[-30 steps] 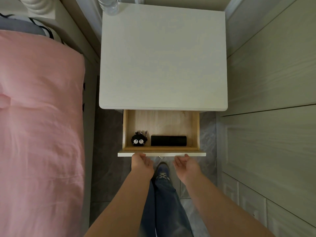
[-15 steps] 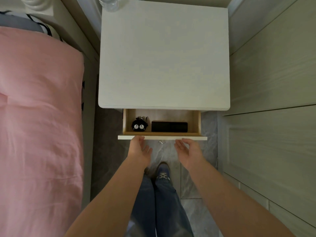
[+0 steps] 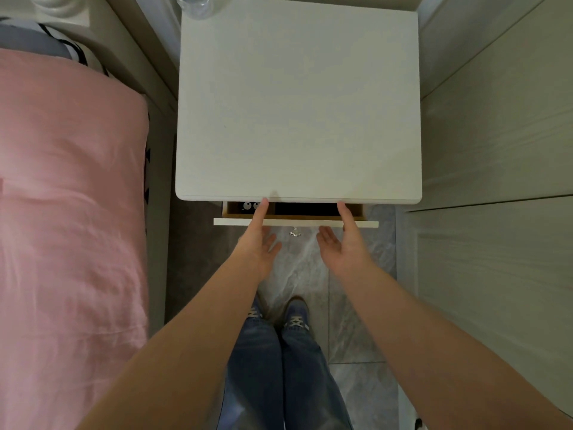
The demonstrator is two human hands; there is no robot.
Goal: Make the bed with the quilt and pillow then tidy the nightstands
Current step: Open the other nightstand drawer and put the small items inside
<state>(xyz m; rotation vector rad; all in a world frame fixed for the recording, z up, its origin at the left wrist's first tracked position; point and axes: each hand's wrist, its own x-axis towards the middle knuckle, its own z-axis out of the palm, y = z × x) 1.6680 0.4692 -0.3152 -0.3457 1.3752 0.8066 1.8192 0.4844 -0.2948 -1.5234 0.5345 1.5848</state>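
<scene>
A white nightstand [image 3: 297,100] stands between the bed and a wall of cabinets. Its drawer [image 3: 366,224] sticks out only a narrow gap. Inside, a small black toy with white eyes [image 3: 249,206] and a black rectangular item [image 3: 305,208] show partly under the top. My left hand [image 3: 257,243] and my right hand [image 3: 345,243] lie flat with straight fingers over the drawer front, fingertips reaching the nightstand's front edge. A pink quilt [image 3: 68,212] covers the bed at left, with a grey pillow [image 3: 31,41] at its head.
A clear plastic bottle [image 3: 198,6] stands at the nightstand's back left corner. Pale wood-grain cabinet doors [image 3: 496,150] line the right side. A small metal drawer pull [image 3: 294,232] hangs under the drawer front. My legs and shoes stand on the grey tiled floor [image 3: 356,336].
The drawer has slid inward from well open to a narrow gap. Both hands followed it forward, flat against its front.
</scene>
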